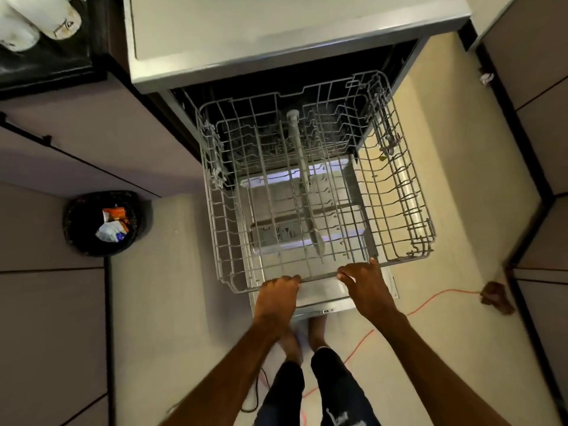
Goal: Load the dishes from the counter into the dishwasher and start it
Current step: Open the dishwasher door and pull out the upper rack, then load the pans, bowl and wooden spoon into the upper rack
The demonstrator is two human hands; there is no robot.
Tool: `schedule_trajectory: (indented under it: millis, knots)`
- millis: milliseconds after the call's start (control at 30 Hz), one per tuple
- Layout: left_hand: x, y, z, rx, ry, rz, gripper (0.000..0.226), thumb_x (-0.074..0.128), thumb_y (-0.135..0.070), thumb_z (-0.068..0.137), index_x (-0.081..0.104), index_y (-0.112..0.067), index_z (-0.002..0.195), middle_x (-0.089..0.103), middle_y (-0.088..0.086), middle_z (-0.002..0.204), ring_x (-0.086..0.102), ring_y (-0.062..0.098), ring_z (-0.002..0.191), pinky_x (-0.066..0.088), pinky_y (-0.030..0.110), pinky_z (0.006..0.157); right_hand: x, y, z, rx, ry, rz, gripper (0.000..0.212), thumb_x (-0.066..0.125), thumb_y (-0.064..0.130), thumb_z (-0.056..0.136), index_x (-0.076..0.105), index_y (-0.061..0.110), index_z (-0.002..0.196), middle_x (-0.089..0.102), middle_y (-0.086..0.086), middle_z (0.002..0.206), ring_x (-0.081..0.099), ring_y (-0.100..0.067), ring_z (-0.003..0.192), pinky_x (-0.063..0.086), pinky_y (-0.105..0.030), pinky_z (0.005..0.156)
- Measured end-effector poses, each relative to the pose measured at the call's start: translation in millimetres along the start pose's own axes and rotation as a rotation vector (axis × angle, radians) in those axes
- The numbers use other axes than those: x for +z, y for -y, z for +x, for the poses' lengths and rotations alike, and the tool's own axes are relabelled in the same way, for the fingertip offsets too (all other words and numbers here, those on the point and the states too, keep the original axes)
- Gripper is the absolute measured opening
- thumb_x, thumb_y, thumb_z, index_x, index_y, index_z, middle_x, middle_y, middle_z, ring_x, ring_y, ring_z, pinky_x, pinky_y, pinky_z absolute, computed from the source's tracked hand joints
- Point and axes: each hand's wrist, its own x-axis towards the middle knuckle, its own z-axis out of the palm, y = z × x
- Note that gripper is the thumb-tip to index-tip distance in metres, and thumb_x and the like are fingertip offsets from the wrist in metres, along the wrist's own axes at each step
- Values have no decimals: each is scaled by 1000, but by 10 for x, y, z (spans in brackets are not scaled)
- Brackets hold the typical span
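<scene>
The dishwasher [384, 66] stands open under the counter, its door [325, 295] folded down flat. An empty grey wire upper rack [408, 192] is pulled far out above the door. My left hand [278, 292] grips the rack's front rim with curled fingers. A little to the right, my right hand [365, 281] holds the same rim, fingers over the wire. A spray arm [302, 176] shows beneath the rack. No dishes are visible in the rack.
The pale counter [276, 29] runs along the top. White cups [33, 20] lie at the top left on a dark surface. A black bin [103, 222] with rubbish stands on the floor to the left. An orange cable [430, 298] crosses the floor on the right.
</scene>
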Motion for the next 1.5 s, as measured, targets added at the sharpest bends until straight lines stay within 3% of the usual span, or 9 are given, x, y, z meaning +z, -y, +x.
schedule_trajectory:
  millis: [267,367,633,833,933,1000,1133,1267,1500]
  knots:
    - [-87,-51,78,26,109,-67,52,51,-1,88,48,-17,137,63,6,128,61,28,117,47,40,101,-110,-19,66,19,46,-39,23,57,23,100,73,11,112,72,-6,116,63,-26,115,22,-46,118]
    - [-316,-41,-80,5,175,-69,66,59,0,81,42,-11,144,55,9,139,54,30,126,43,42,108,-207,71,25,17,41,-45,36,55,32,95,74,4,108,74,-14,107,69,-36,103,39,-56,106]
    - [-879,138,-427,-153,306,-175,36,50,-4,90,58,-7,125,59,15,130,59,35,119,51,45,99,-332,819,-307,163,253,55,49,61,19,96,51,5,142,54,-17,142,48,-31,133,35,-36,114]
    - [-1680,533,-800,-310,231,-284,28,54,-17,93,66,-12,117,66,12,121,65,34,112,55,41,94,-476,1771,-260,41,312,83,44,59,21,93,57,5,134,62,-15,134,57,-31,123,44,-39,107]
    - [-1997,784,-986,-438,194,-356,24,56,-21,93,70,-14,110,69,10,111,67,32,103,57,37,85,-528,2250,-151,-4,313,100,24,55,16,93,68,5,110,69,-16,113,64,-33,107,49,-41,95]
    - [-2157,1004,-1065,-406,187,-372,24,54,-19,92,70,-7,104,69,16,109,66,37,104,54,41,85,-639,2700,-77,-61,286,132,23,52,18,95,70,4,97,71,-16,99,67,-34,94,51,-43,86]
    - [-2401,1670,-1107,-425,109,-376,31,45,-27,92,66,-9,106,67,16,113,65,37,106,55,44,89,-619,3521,218,-143,277,111,21,56,12,94,74,10,104,73,-6,105,67,-24,101,46,-30,89]
    - [-2553,2519,-862,-381,17,-412,38,42,-31,82,71,-15,99,72,11,102,69,33,99,57,39,81,-488,4153,615,-171,242,147,20,60,17,90,73,19,105,74,-2,106,68,-23,102,52,-37,93]
    - [-3594,3790,-609,-184,-104,-419,40,42,-32,79,76,-21,99,77,4,100,69,28,100,56,35,86,-356,5246,1138,-65,-59,302,21,67,5,83,75,24,90,77,6,84,73,-12,84,56,-32,83]
